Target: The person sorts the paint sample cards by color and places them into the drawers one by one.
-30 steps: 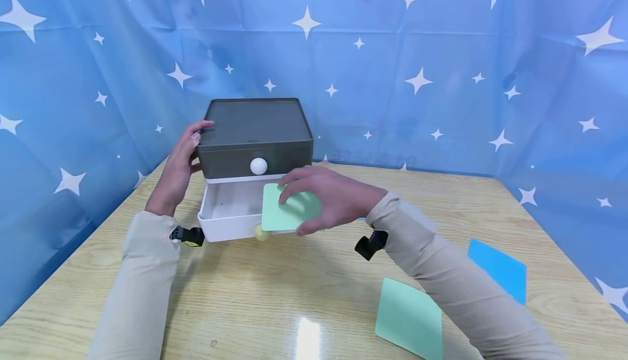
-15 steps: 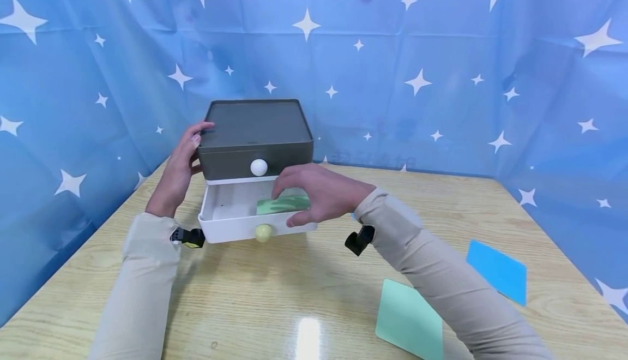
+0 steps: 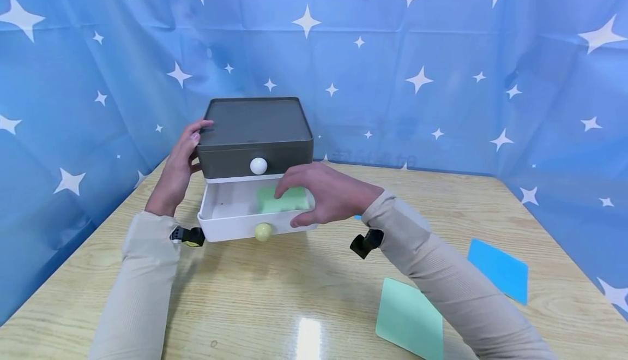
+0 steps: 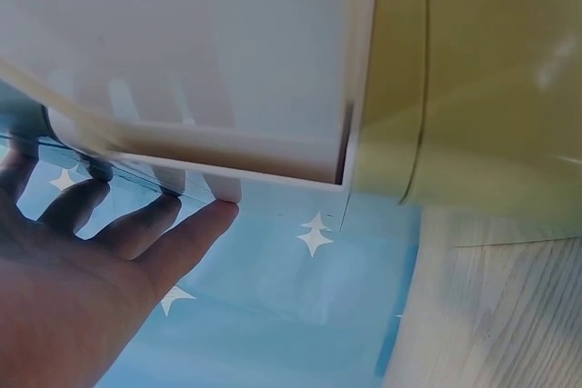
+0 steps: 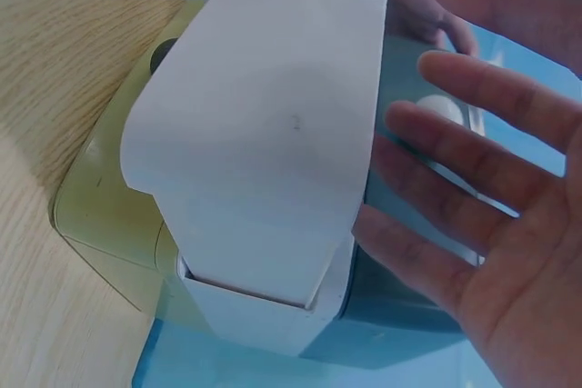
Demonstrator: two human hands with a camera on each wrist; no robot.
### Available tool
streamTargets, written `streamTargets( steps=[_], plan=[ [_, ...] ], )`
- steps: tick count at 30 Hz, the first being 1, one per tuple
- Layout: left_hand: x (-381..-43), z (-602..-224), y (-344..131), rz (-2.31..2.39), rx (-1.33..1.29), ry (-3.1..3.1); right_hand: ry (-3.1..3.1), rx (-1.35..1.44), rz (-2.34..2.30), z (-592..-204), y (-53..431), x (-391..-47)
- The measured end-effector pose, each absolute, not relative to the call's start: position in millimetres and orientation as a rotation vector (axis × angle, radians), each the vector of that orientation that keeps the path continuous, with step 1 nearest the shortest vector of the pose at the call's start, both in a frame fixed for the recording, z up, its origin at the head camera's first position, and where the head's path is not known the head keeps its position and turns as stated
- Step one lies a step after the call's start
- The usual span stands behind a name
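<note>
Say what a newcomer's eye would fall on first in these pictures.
Probably the blue backdrop with white stars, filling the upper head view. Next, left of centre, comes the dark grey box, the left hand on its left side; the open white drawer beneath holds a green card, partly hidden by the right hand. A second green card and blue card lie at lower right.

The drawer box appears smooth plastic, low in sheen. Its lower drawer shows a similar smooth plastic; the upper knob on its front is glossy. Beneath the box, the table presents glossy wood grain. Behind it, the backdrop looks like creased cloth. The sleeves before it are matt fabric.
</note>
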State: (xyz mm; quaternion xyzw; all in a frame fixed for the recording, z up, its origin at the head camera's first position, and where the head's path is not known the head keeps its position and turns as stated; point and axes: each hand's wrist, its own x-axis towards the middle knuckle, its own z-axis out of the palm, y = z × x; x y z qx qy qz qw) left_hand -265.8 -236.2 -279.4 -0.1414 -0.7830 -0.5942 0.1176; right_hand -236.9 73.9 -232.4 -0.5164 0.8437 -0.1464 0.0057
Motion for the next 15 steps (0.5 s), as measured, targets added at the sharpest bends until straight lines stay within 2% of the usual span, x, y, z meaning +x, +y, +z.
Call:
streamTargets(
  steps=[15],
  plan=[
    [-266,-279,-237,-1.736,-0.431,-2.275,2.693,-1.698,-0.413,-230,100,-222]
  ],
)
